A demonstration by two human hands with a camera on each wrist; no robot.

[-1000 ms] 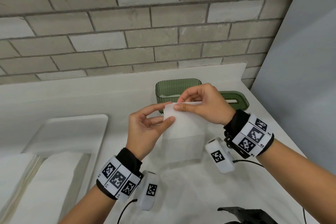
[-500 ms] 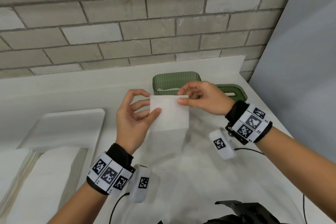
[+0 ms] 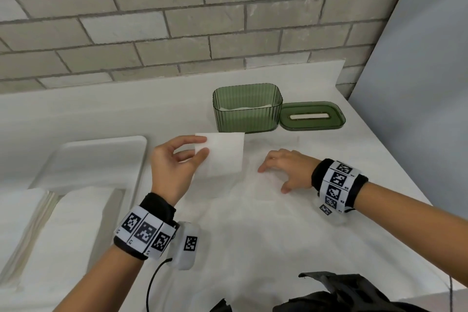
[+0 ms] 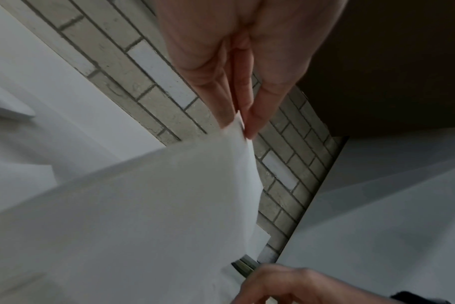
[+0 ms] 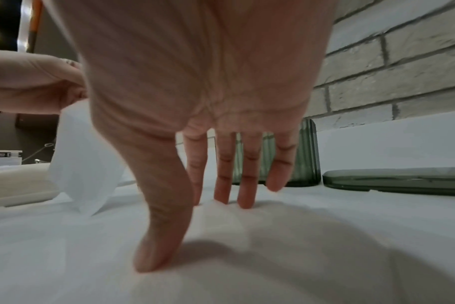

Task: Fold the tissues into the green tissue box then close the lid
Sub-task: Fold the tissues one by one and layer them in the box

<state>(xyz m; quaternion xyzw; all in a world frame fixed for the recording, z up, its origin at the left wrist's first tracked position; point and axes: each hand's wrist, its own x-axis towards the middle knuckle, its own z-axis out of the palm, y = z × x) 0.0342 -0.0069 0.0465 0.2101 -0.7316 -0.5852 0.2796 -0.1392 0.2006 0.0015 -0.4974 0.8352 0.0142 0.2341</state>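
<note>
Between my left hand's [image 3: 174, 164] thumb and fingers [image 3: 200, 139] I pinch the folded tissue [image 3: 222, 154] by its left edge, above the desk [image 3: 253, 235] and just before the open green tissue box [image 3: 247, 109]. Its lid [image 3: 311, 116] lies flat, touching the box's right side. My right hand [image 3: 286, 170] rests spread, fingertips on the desk. White tray [image 3: 101, 157] sits left.

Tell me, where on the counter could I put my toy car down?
Bare counter lies between the white tray and the green tissue box, back toward the wall. Nearer the front it is crowded: the left hand pinches a tissue, and the right hand rests beside it. The lid fills the right corner.
</note>
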